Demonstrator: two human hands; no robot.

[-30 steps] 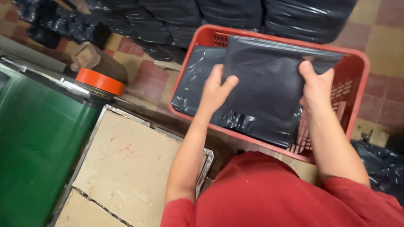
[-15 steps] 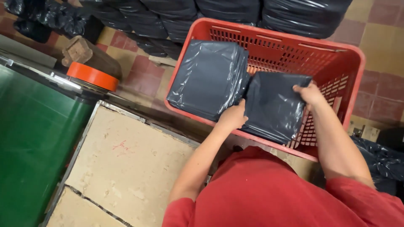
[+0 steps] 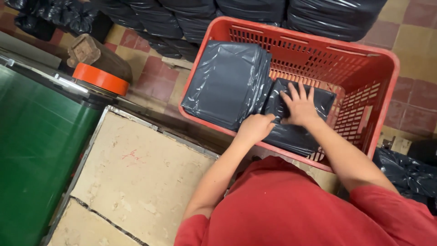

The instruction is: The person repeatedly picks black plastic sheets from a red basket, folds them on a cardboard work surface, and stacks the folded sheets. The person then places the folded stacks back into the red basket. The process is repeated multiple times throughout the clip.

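Observation:
A red plastic crate (image 3: 382, 59) stands on the tiled floor in front of me. A stack of folded dark grey plastic bags (image 3: 227, 82) leans at its left side. To the right of that stack lies a smaller folded grey bag bundle (image 3: 296, 132). My right hand (image 3: 298, 107) presses flat on top of this bundle with the fingers spread. At the bundle's near left edge, my left hand (image 3: 255, 127) curls its fingers around it. My red shirt fills the bottom of the view.
A beige worn tabletop (image 3: 136, 177) with a metal rim lies at lower left, beside a green roll of film (image 3: 36, 155) with an orange end cap (image 3: 100, 78). Piles of black bagged bundles (image 3: 318, 13) line the floor behind the crate, and another (image 3: 405, 173) sits at right.
The folded bag I held up over the crate has come down to the crate's right side. My hands moved from its outer edges onto its top and near edge.

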